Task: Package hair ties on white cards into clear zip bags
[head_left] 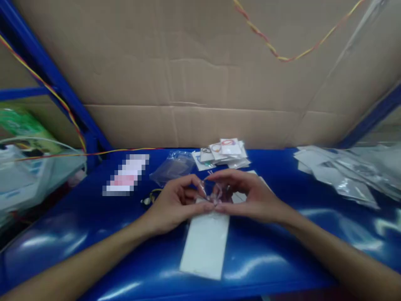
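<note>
Low in the middle of the view, a white card (pixel 205 246) appears to be inside a clear plastic sleeve (pixel 216 198), whose top is bunched up. My left hand (pixel 172 205) pinches the sleeve's upper edge between thumb and fingers. From the other side my right hand (pixel 255 200) grips the same edge, the two thumbs almost meeting. Whatever else lies between the fingers is hard to make out. Left of my left hand is a small dark item with a yellowish band (pixel 151 198). Part of another white card (pixel 239 197) shows behind my right fingers.
Beyond my hands lie a clear plastic bag (pixel 175 165) and a pile of carded packets (pixel 227 152) on the blue table (pixel 260 255). Several flat plastic packets (pixel 341 175) spread at right. A blurred-out paper (pixel 127 174) lies left. Cardboard (pixel 200 83) walls the back; a twisted wire (pixel 278 57) hangs there.
</note>
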Motion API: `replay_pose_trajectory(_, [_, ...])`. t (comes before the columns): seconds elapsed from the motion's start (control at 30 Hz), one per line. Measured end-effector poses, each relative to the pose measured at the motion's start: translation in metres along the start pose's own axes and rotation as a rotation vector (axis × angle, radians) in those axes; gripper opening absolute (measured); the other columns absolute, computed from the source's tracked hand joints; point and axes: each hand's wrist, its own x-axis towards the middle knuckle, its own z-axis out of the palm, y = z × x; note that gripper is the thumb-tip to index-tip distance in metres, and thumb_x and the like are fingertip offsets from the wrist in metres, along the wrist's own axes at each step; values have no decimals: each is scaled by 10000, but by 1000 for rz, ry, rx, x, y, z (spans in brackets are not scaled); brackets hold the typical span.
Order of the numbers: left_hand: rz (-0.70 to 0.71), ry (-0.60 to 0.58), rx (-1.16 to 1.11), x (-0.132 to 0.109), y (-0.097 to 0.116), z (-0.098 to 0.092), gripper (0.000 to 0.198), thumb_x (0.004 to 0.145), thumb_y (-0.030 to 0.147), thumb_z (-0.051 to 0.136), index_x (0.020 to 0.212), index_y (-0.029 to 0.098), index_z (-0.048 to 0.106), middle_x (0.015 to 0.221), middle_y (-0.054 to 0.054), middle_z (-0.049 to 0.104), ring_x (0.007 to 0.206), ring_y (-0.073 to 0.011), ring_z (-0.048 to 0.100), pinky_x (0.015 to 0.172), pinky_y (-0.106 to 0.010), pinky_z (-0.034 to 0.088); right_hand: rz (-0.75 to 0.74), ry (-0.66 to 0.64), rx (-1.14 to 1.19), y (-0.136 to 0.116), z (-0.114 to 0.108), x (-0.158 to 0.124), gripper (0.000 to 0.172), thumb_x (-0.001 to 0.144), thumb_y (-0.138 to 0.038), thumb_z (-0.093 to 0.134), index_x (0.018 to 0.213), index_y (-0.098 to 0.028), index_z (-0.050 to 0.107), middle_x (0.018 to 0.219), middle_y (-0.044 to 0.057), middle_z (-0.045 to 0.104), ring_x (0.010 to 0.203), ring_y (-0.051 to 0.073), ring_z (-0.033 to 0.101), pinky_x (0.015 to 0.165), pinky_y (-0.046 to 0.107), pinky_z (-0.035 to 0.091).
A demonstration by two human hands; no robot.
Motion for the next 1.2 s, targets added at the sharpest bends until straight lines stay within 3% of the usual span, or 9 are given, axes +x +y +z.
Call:
replay_pose_trajectory(0.17, [28,-24,64,0,-3,-1,307,884,431,739,902,196,542,654,36,659,502,-85,537,486,-184,387,39,-19,67,-1,0,0,475,818,-233,816,1270,-234,670,975,31,735,883,176,698,808,302,569])
replay_pose_trajectory(0.3, [115,14,108,-1,-6,1,268,926,411,701,911,201,536,719,37,631,560,-81,533,515,-176,384,81,-38,177,2,1,0,521,823,-250,813,1313,-258,635,976,31,705,898,185,682,799,310,573])
replay_pose_trajectory(0.6, [111,11,33,-1,-5,5,269,938,422,685,936,212,516,770,24,660,562,-87,566,503,-162,414,117,-116,298,7,-1,0,717,789,-209,851,1427,-303,536,1050,24,700,845,146,667,784,280,566])
replay_pose_trajectory(0.83, [118,66,11,1,-7,4,294,927,447,690,931,218,507,715,33,642,494,-90,548,451,-161,392,90,-116,341,11,2,-2,812,773,-172,873,1466,-330,481,1182,41,683,1044,178,663,819,265,550])
replay_pose_trajectory(1.07, [160,50,31,1,-10,2,228,962,414,650,941,221,530,763,22,649,548,-90,545,482,-162,406,75,-123,346,12,4,-2,743,850,-186,805,1487,-327,449,1151,37,679,1028,170,666,876,295,555])
replay_pose_trajectory(1.2, [204,85,64,3,-11,3,228,956,405,658,919,209,547,772,20,625,582,-94,537,510,-168,413,13,-82,177,7,4,-3,668,890,-156,740,1477,-316,464,1171,45,680,1066,184,666,939,331,553])
